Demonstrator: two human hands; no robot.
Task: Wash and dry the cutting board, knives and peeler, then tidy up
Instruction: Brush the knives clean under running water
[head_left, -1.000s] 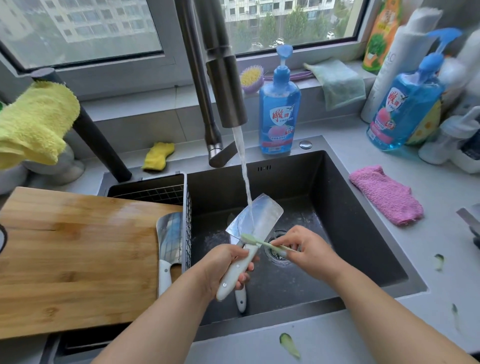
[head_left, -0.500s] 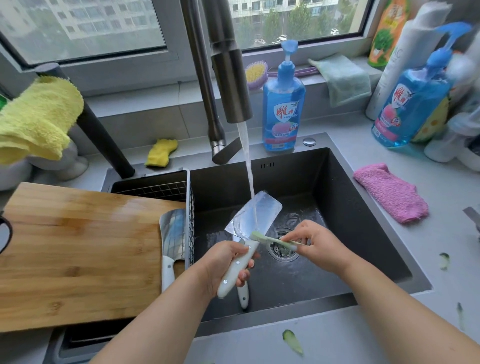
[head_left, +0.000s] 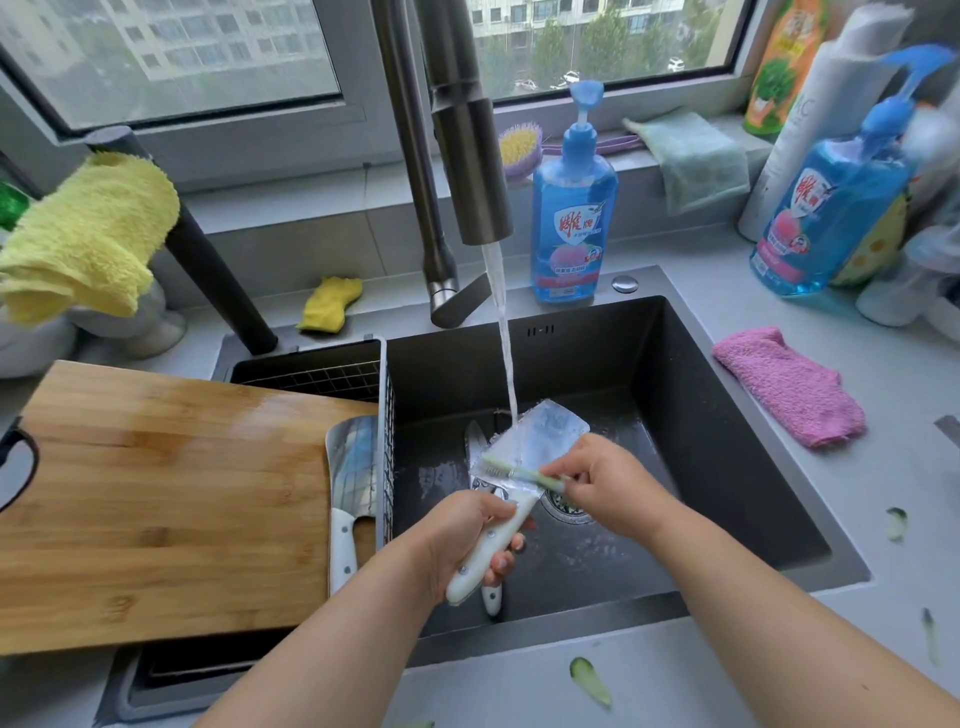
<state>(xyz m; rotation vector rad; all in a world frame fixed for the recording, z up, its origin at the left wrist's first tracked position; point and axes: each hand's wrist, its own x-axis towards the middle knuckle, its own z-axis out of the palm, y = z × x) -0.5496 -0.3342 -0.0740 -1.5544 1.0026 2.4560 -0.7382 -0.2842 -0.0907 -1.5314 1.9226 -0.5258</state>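
My left hand (head_left: 462, 535) grips the white handle of a wide-bladed knife (head_left: 545, 431), its blade tilted up under the running water (head_left: 504, 332) over the dark sink (head_left: 727, 415). My right hand (head_left: 608, 488) holds a thin green brush (head_left: 514, 472) laid across the blade near the handle. A second white-handled cleaver (head_left: 350, 478) lies on the wooden cutting board (head_left: 156, 499), which rests across the sink's left side. Another knife (head_left: 491, 597) lies in the sink beneath my left hand, mostly hidden.
A wire drain basket (head_left: 384, 415) sits left in the sink. A blue soap bottle (head_left: 571, 208) stands behind the faucet (head_left: 467, 156), another bottle (head_left: 831, 197) at right. A pink cloth (head_left: 789, 384) lies on the right counter, a yellow towel (head_left: 88, 234) hangs at left. Cucumber peels (head_left: 589, 680) dot the counter.
My right hand and the brush have slid left and slightly up along the blade. The knife stays under the stream in my left hand.
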